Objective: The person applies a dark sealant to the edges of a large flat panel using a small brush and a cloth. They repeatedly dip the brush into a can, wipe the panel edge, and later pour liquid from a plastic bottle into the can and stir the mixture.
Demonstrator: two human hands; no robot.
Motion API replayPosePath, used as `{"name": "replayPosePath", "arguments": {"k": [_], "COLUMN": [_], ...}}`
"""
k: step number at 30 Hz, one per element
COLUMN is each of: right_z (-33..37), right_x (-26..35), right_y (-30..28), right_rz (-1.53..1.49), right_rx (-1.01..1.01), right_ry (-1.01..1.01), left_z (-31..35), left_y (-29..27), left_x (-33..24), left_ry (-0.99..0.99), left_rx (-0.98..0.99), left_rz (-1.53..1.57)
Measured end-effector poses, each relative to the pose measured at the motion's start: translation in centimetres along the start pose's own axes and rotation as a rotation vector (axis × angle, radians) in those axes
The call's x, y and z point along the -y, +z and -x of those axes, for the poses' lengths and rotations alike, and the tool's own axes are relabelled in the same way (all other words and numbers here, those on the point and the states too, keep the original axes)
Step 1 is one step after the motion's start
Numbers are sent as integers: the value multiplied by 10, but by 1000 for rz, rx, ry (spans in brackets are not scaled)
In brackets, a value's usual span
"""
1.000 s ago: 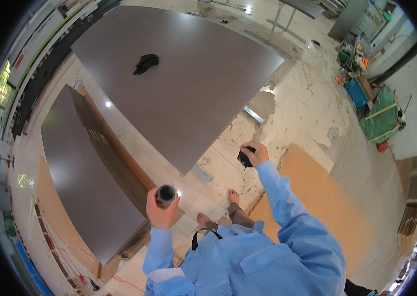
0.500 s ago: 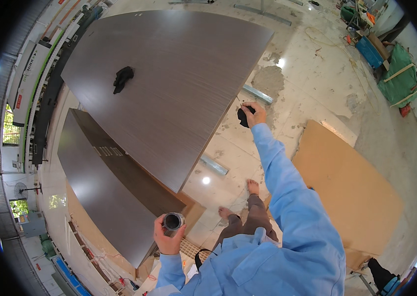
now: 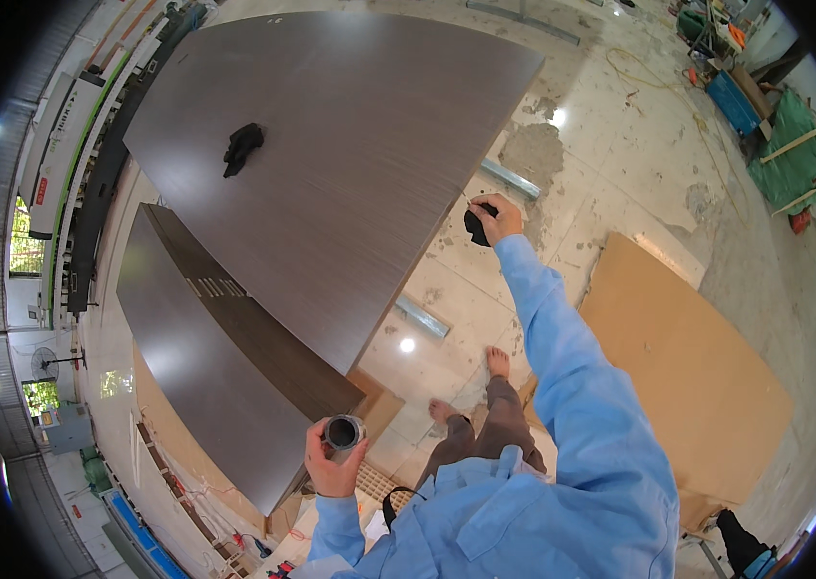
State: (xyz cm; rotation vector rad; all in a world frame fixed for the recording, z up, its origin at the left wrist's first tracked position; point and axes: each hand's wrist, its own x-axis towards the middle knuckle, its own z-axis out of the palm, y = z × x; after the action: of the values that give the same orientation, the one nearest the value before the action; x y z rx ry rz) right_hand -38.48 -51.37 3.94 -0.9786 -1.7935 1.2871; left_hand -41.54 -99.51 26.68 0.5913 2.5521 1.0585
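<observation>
My left hand (image 3: 332,475) is wrapped around a small open jar (image 3: 341,433) with a dark inside, held upright beside the near corner of the boards. Stretched out to the right, my right hand (image 3: 503,222) pinches a black cloth (image 3: 475,230) just off the right edge of a large dark brown panel (image 3: 359,145). A thin tip seems to stick out from those fingers toward the panel edge, too small to name. Another crumpled black cloth (image 3: 243,149) lies on the panel's top, toward its left side.
Lower at the left, more dark panels (image 3: 205,357) lie stacked. Metal bars (image 3: 422,317) show below the large panel's right edge. A brown sheet (image 3: 688,376) lies on the floor at my right. A long machine (image 3: 65,164) lines the far left; green-covered goods (image 3: 794,154) stand far right.
The view has shifted slightly, so the panels and floor sit a little differently in it. Both hands keep the same holds, with hardly any movement.
</observation>
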Motion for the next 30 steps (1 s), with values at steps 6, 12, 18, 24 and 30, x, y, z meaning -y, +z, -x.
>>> {"name": "replayPosePath", "arguments": {"k": [6,12,18,24,30], "right_z": [8,1,23,32,34], "right_x": [-2,0,5,12,16], "right_y": [-2,1,2,10,13], "right_rz": [26,1,45,41,82], "right_rx": [208,12,349,283,298], "right_ry": [-96,-49,-76,-79,-130], "left_z": [6,9,17,18,22], "left_y": [1,3,-1,-4,-8], "left_x": [6,9,10,13,18], "left_ry": [18,-1,-29,-53,-51], "left_rx": [-9,-4,2,11,1], "left_rz": [22,51,55,57,58]}}
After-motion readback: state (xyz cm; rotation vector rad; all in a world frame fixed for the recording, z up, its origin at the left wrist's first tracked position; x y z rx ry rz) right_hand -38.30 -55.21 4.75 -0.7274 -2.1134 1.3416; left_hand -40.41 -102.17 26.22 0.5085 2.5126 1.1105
